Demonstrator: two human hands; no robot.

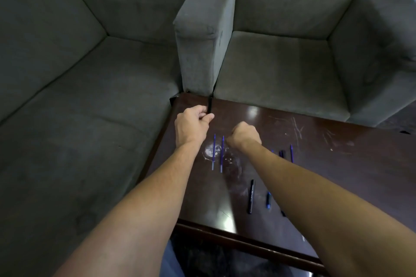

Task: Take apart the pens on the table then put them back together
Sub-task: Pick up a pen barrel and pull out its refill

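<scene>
My left hand point(191, 122) grips a black pen barrel point(210, 103) that sticks up from its fist, above the far left corner of the dark wooden table point(315, 141). My right hand point(244, 136) is curled into a fist to the right of it; whatever it may hold is hidden. Two blue refills point(218, 153) lie side by side on the table between my wrists. Nearer me lies a whole black pen point(251, 195) with a small blue part point(268, 200) beside it. Behind my right forearm lie another blue refill point(291, 153) and small dark parts point(281, 153).
A grey sofa point(78, 96) runs along the table's left side and a grey armchair point(281, 63) stands behind its far edge. The table's near edge point(225, 236) is low in the view. White scratches point(297, 128) mark the tabletop.
</scene>
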